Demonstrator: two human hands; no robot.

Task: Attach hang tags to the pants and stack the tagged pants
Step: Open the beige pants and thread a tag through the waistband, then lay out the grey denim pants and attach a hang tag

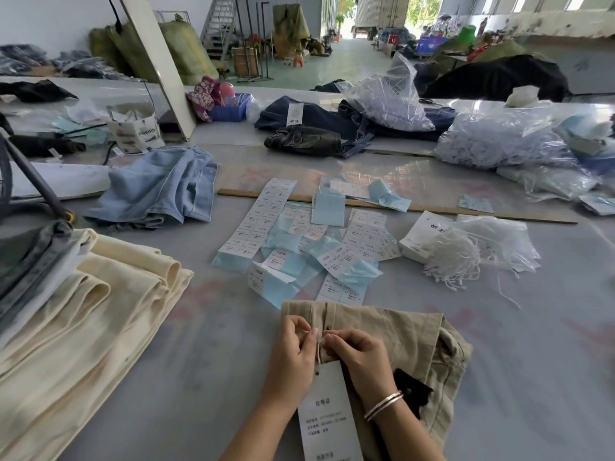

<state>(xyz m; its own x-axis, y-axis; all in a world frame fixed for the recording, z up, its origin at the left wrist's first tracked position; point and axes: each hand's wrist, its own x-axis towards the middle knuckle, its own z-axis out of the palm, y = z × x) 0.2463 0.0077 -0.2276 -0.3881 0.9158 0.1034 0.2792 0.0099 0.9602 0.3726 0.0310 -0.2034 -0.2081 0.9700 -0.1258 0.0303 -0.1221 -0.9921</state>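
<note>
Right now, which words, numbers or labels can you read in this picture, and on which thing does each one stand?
"合格证": heading on the white hang tag between the hands; the smaller lines under it are blurred.
"1103#": printed on several white label sheets in the middle of the table; their small lines are unreadable.
White bag, far left: dark lettering, too blurred to read.
White packet beside the tag strings: brush-style characters, not legible.

Green floor (346,61), metal staircase (218,24), sunlit open doorway (346,15), white wall (50,18)
</note>
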